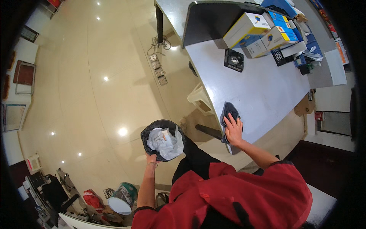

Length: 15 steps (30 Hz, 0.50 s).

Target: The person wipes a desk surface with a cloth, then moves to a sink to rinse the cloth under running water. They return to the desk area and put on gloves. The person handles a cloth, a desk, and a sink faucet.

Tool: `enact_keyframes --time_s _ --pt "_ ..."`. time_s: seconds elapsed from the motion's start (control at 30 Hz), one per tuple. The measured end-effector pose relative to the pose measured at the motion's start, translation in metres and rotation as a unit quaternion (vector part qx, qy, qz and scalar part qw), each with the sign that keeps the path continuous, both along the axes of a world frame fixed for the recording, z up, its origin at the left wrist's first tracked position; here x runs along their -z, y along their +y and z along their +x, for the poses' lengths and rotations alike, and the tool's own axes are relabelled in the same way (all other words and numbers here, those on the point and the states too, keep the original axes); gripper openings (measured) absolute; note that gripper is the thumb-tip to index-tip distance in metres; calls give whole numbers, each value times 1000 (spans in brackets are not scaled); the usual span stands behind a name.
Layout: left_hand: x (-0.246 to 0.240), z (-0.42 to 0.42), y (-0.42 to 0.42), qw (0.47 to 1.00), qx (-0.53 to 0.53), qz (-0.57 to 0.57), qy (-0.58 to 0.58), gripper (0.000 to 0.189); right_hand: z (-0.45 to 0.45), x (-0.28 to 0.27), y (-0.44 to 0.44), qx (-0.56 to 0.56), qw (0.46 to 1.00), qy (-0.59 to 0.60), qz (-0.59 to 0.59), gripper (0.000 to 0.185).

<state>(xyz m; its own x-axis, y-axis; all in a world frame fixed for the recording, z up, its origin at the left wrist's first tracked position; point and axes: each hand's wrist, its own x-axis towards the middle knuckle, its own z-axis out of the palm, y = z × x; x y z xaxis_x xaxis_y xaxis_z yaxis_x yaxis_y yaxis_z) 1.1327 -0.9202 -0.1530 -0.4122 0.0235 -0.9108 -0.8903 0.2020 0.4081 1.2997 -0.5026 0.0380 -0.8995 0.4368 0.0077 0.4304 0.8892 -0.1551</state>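
Note:
My left hand [152,158] grips the near rim of a black waste bin [145,144], which I hold off the table's left side, above the floor. Crumpled pale plastic bags [163,143] and bits of paper fill it. My right hand [234,130] lies on a dark grey cloth [229,110], fingers spread over it, pressing it to the near left corner of the white table [257,100]. Part of the cloth is hidden under the palm. Farther up the tabletop lies a small black box-shaped device [234,60] with a round centre.
Cardboard product boxes [260,34] stand against a dark partition [211,24] at the table's back. Papers [313,54] and a black keyboard-like item [278,57] lie right of them. Below are a cream plastic stool [200,97], power sockets [158,70] and a bucket [123,197].

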Motion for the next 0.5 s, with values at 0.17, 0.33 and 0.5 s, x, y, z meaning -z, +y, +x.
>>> enact_keyframes --time_s 0.17,0.33,0.5 --pt "55 -68 48 998 43 -7 53 73 -60 3 21 -30 999 -14 -26 50" --pt "130 -124 97 984 158 -82 17 81 -69 6 28 -55 998 9 -10 53" --pt "218 -164 140 980 148 -15 130 69 -61 10 29 -40 999 -23 -17 51"
